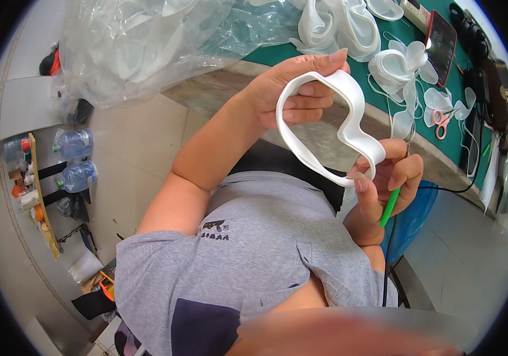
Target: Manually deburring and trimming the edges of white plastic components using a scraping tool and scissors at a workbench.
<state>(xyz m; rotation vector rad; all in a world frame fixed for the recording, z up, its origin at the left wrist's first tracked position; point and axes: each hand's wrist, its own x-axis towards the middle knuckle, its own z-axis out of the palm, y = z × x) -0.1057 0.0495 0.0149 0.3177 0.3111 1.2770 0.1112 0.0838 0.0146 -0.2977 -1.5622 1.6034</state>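
A white, smooth, rubbery-looking band (354,101), closed into a wavy loop, is held up in front of my chest. At its upper left, my left hand (301,89) grips the band, with the thumb on top and the fingers curled inside the loop. My right hand (393,175) pinches its lower right end between thumb and fingers. That same hand also holds a slim tool with a green handle (390,206); its thin tip rises above the fingers, and its exact kind I cannot make out.
The green-topped table (266,54) bears a clear plastic bag (141,47) of pale pieces, more curled translucent pieces (393,68), pink-handled scissors (440,123) and a phone (442,47). A blue bag (417,219) hangs beside my right forearm. Bottles (76,144) stand at far left.
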